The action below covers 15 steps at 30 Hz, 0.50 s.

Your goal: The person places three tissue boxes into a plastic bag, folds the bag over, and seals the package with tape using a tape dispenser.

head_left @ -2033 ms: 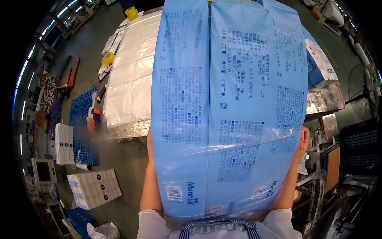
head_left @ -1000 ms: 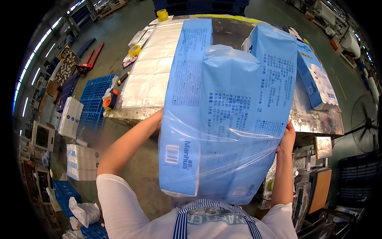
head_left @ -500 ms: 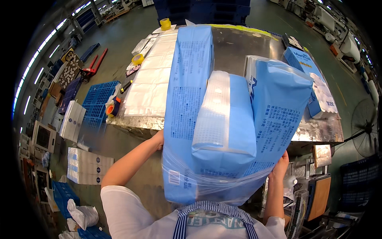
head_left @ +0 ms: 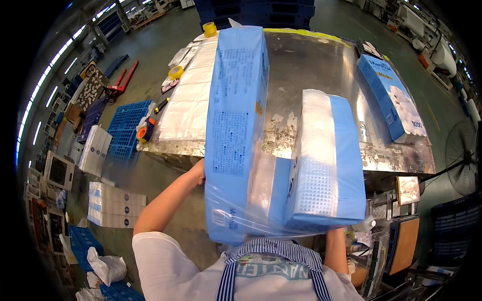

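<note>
A metal table (head_left: 306, 65) spreads ahead of the left hand (head_left: 199, 172). On it, ahead of that hand, lies flat white plastic sheeting (head_left: 187, 95). The left blue pack (head_left: 236, 90) reaches from beside the left hand over the table; printed film covers its contents. Well to that hand's right, the right blue pack (head_left: 327, 155) shows dimpled white along a pale strip. Farther right and ahead, another blue pack (head_left: 379, 80) lies on the table. Low between the first two sits a partly hidden middle pack (head_left: 279, 185). Clear film (head_left: 263, 231) crosses these three packs' near ends.

The left hand meets the left blue pack's left side, fingers out of sight; I cannot tell whether they are closed. The right forearm (head_left: 335, 248) runs beneath the right blue pack, which hides the right hand and its state.

Left of and ahead of the left hand are a tape dispenser (head_left: 145, 130), a yellow tape roll (head_left: 175, 72) and a cutter knife (head_left: 161, 105).
</note>
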{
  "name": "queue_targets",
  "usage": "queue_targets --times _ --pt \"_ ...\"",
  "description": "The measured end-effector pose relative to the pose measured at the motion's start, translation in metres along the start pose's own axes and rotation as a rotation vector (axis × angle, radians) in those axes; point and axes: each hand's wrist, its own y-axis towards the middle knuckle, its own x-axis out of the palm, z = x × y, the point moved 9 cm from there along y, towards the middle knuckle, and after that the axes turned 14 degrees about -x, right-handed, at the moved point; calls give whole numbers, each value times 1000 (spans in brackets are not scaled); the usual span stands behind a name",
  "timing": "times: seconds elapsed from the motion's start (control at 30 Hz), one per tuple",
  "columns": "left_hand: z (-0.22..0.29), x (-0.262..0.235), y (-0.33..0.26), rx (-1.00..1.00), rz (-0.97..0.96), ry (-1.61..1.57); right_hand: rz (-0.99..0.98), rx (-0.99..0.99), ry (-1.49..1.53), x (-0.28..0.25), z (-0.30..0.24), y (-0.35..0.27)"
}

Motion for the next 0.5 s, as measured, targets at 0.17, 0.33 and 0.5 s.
queue_targets --times 0.17,0.33,0.5 --pt "-32 11 8 46 36 -84 -214 64 -109 -45 61 -19" --pt "-75 17 -6 24 51 -222 -214 192 -75 -70 119 -29" --pt "-163 35 -12 -28 15 -518 -245 293 -92 -84 140 -38"
